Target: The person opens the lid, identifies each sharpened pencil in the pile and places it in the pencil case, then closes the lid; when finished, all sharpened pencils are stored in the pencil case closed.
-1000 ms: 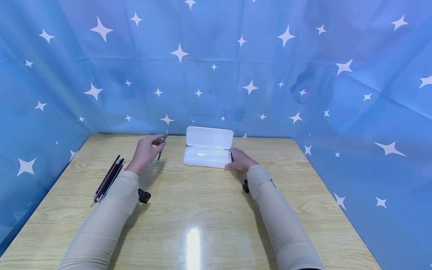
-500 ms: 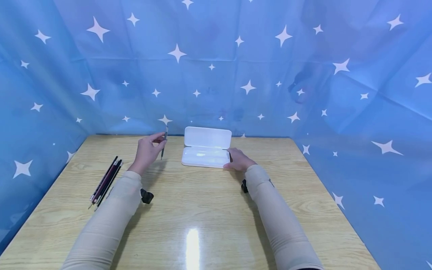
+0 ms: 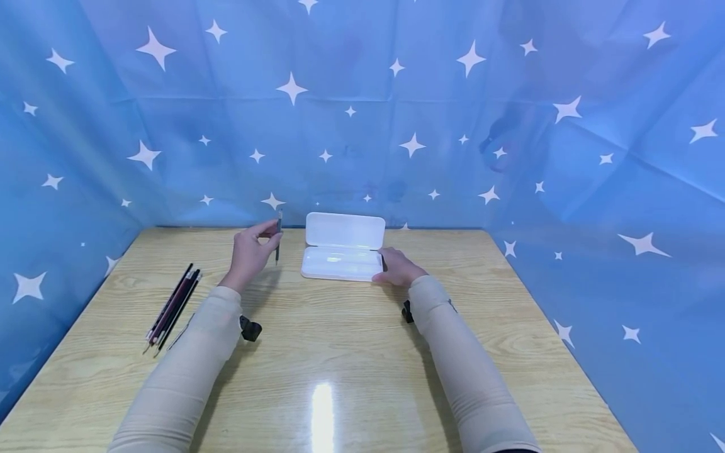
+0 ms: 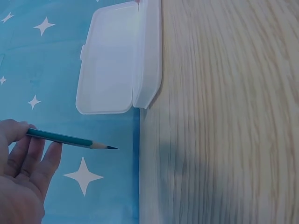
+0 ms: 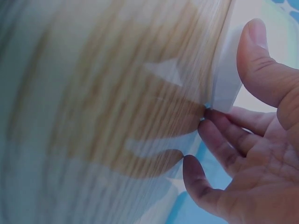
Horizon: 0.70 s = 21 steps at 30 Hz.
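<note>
A green pencil (image 4: pixel 65 138) is pinched between the thumb and fingers of my left hand (image 3: pixel 249 253). In the head view it stands nearly upright, point down, left of the case; in the left wrist view its dark sharpened tip is bare. The white pencil case (image 3: pixel 342 263) lies with its lid (image 3: pixel 345 231) raised at the back, and nothing is visible inside. My right hand (image 3: pixel 401 268) holds the right end of the case, thumb at the front corner and fingers behind. In the right wrist view those fingertips (image 5: pixel 191 163) touch the tabletop beside the case.
Several dark pencils (image 3: pixel 172 308) lie in a bundle on the wooden table (image 3: pixel 340 340) at the left. Another thin pencil (image 3: pixel 181 331) lies partly hidden by the left sleeve. A blue star-patterned curtain (image 3: pixel 362 126) hangs behind the table's back edge.
My left hand has moved slightly right, closer to the case, and the green pencil has swung from slanted to nearly upright. The right hand stays at the case, which has not moved on the table.
</note>
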{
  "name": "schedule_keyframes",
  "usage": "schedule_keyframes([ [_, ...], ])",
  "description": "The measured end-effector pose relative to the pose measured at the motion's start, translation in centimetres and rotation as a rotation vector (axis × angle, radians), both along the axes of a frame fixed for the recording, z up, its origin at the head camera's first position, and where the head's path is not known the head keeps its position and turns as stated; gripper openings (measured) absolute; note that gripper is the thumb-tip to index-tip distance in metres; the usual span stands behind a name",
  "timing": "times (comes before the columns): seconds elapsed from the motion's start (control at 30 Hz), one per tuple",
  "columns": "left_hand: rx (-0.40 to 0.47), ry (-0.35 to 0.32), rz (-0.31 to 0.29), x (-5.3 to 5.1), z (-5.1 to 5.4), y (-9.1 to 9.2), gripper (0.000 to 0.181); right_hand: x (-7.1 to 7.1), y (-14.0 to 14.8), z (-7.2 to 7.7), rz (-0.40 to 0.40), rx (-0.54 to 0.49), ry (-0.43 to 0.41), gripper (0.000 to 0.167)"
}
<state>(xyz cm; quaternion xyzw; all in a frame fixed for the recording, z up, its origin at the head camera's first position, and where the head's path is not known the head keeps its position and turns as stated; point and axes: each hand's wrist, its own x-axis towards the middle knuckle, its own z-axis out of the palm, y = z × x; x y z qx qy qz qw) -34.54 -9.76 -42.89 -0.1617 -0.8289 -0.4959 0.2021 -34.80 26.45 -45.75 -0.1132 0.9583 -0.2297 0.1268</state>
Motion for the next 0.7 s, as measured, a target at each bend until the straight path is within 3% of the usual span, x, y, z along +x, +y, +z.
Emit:
schedule_keyframes([
  [0.4, 0.037, 0.063, -0.023, -0.4, -0.5, 1.1, 0.034, 0.1, 0.0, 0.0, 0.021, -0.009, 0.007, 0.070],
  [0.7, 0.095, 0.050, -0.042, -1.0, -0.8, 2.7, 0.034, 0.1, 0.0, 0.1, 0.027, 0.001, 0.016, 0.069],
])
